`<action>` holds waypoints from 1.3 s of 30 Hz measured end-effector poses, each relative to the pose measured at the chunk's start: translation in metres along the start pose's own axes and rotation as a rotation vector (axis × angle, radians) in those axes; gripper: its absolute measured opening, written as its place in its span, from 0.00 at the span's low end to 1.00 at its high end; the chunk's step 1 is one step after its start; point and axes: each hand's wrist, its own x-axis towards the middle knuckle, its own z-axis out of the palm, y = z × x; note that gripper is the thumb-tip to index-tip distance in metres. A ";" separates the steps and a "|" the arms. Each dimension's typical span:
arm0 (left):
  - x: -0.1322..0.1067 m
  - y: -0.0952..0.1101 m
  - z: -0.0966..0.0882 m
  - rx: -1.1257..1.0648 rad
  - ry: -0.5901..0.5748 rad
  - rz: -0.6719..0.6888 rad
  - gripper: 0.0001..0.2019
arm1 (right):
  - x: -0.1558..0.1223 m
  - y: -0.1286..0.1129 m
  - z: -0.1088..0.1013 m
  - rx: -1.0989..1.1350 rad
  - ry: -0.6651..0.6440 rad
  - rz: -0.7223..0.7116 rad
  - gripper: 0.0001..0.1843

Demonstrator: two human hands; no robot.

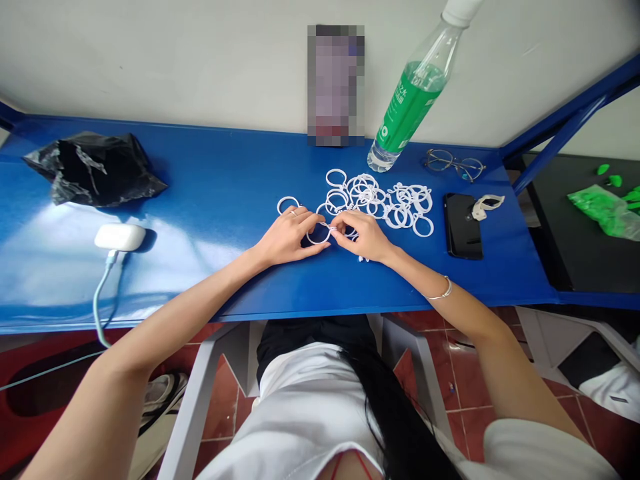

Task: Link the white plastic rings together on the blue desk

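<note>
White ring, one, thin, with a small joint on its right side: we are finding it between the two hands, just above the table or touching it; which, we are not managing to tell. Left hand, one: its thumb and fingers are standing apart in a narrow curve about the ring's left side, their grip uncertain to us. Right hand, one: its thumb and forefinger are pinching the ring at the joint. Loose ring, one, is lying just beyond the left knuckles. Ring pile, many pieces overlapping, is lying behind and beside the right hand. Small white bits, a few, are lying just below the right palm. Bottle, one, is standing behind the pile; glasses and phone are lying to its right. Risks, as we are judging them: the joint is offering little to pinch, so a loose hold could be letting the ring spring away; too hard a squeeze could be bending it; the right wrist, dropping, could be sweeping the bits aside; neighbouring rings could be snagging.
</note>
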 end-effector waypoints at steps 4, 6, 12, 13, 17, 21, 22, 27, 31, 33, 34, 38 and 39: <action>0.000 0.000 0.000 0.002 -0.007 0.004 0.19 | 0.000 0.000 0.000 -0.004 -0.001 -0.008 0.06; 0.000 0.000 0.000 -0.001 -0.018 -0.003 0.18 | 0.000 0.000 0.000 -0.006 -0.005 -0.007 0.06; 0.001 0.001 -0.001 -0.010 -0.046 -0.018 0.18 | 0.000 0.001 0.001 -0.017 -0.014 -0.012 0.06; 0.001 0.001 -0.001 -0.013 -0.045 -0.016 0.18 | 0.000 0.002 0.001 -0.018 -0.013 -0.012 0.07; 0.001 0.001 -0.002 -0.015 -0.056 -0.023 0.18 | 0.000 0.001 0.001 -0.021 -0.013 -0.012 0.06; 0.001 0.001 -0.003 -0.020 -0.070 -0.023 0.18 | 0.000 0.000 0.001 -0.025 -0.014 -0.008 0.07; 0.001 0.001 -0.003 -0.024 -0.071 -0.022 0.18 | 0.000 0.000 0.001 -0.027 -0.016 -0.006 0.07; 0.001 0.001 -0.002 -0.040 -0.061 -0.032 0.18 | 0.000 0.000 0.001 -0.025 -0.007 -0.011 0.06; 0.001 0.000 -0.001 -0.045 -0.032 -0.027 0.19 | 0.000 0.001 0.001 -0.031 0.006 0.004 0.06; 0.000 0.000 -0.001 -0.049 -0.018 -0.023 0.19 | 0.000 0.000 0.001 -0.033 0.011 0.012 0.06; 0.000 0.000 -0.001 -0.050 -0.014 -0.024 0.19 | 0.000 0.000 0.001 -0.032 0.016 0.013 0.05; 0.000 -0.001 0.001 -0.047 -0.009 -0.029 0.20 | 0.000 -0.001 0.000 -0.026 0.041 -0.010 0.03; 0.000 -0.001 0.001 -0.044 -0.008 -0.029 0.20 | 0.000 -0.002 0.000 -0.028 0.042 -0.014 0.03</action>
